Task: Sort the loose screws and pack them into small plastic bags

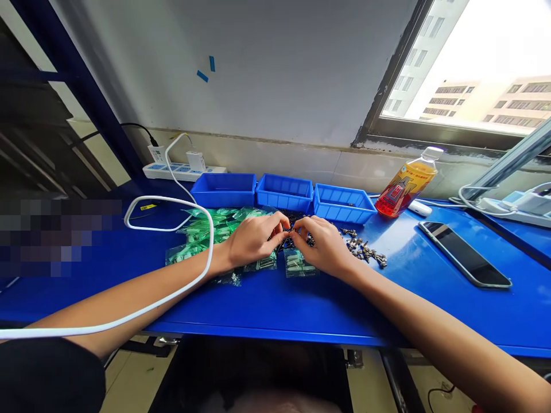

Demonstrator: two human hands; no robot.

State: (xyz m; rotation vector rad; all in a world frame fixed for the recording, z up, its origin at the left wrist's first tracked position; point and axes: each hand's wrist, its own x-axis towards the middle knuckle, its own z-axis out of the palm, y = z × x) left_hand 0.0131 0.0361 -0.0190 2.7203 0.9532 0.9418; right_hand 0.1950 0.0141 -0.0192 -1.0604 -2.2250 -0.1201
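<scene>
A thin white cable [129, 314] crosses the person's left arm, nearest the camera. On the blue metal table [267, 304], the left hand [253, 240] and right hand [323, 244] pinch together on small dark metal parts [289, 233], at 12 o'clock from the clear little bags [297, 265]. They seem to be fitting or sorting parts. More small metal pieces [365, 250] lie at 3 o'clock.

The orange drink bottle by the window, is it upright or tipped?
Tipped: the orange plastic drink bottle leans left, its white cap up near the window.
</scene>
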